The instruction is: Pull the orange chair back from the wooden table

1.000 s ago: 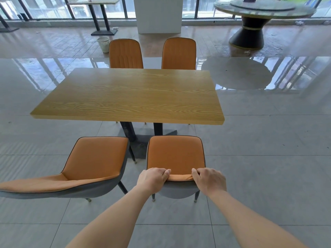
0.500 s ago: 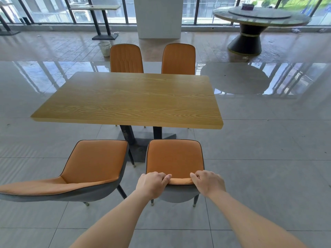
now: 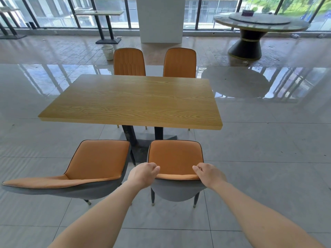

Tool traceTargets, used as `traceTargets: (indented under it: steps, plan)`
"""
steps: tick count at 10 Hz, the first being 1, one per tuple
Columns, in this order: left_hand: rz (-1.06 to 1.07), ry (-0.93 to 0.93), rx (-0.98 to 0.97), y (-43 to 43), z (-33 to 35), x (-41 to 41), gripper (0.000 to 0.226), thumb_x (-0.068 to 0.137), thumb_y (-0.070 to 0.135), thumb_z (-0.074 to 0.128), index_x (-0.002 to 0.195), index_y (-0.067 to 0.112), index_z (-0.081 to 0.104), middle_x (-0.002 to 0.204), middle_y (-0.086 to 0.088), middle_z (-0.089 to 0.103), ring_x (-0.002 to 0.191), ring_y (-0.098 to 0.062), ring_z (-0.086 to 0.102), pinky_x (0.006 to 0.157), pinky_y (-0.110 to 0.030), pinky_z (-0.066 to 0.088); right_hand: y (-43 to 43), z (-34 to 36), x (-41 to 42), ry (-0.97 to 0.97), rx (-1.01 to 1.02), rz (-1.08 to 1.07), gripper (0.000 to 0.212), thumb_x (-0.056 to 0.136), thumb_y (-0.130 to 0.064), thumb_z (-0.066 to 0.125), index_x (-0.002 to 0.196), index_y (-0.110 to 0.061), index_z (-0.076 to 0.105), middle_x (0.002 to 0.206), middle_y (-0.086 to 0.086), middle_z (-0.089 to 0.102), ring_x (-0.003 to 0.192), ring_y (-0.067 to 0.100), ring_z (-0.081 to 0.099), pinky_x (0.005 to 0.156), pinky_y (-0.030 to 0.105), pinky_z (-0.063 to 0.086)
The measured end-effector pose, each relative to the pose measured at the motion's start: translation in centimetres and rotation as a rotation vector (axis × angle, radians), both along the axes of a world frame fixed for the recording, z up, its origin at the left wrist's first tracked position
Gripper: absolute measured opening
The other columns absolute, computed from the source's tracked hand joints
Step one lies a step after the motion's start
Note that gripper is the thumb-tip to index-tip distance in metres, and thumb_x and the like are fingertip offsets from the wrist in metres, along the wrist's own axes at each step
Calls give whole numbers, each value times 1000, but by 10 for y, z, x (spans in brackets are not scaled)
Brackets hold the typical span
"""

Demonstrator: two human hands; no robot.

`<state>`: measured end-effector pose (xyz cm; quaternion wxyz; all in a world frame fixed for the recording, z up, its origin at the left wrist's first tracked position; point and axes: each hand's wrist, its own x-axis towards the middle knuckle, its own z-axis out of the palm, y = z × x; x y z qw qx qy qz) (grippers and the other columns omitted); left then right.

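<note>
left hand (image 3: 143, 174), right hand (image 3: 210, 174) wider apart, gripping orange chair (image 3: 175, 157)

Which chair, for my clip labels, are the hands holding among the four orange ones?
The near right chair: it alone has left hand and right hand gripping its backrest top.

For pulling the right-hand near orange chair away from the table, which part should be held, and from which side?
The backrest's top edge, from behind the orange chair: it faces the person, away from the wooden table, and its thin rim lets fingers hook over. The left hand and right hand grip its two corners.
</note>
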<state>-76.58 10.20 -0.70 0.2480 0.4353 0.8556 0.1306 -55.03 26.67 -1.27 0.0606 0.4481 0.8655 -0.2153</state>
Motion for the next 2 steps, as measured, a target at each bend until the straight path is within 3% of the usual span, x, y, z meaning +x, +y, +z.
traceTargets:
  steps: [2]
  plan:
    - [-1,85,16,-1,3,0,35,102,41,40,119,24,65,110,2,69,93,-17,64,84,-37,55,-5,5,-6,45,54,21,38,104,-48,34,84,-25,56,85,-5,62,78,12,57,62,29,45]
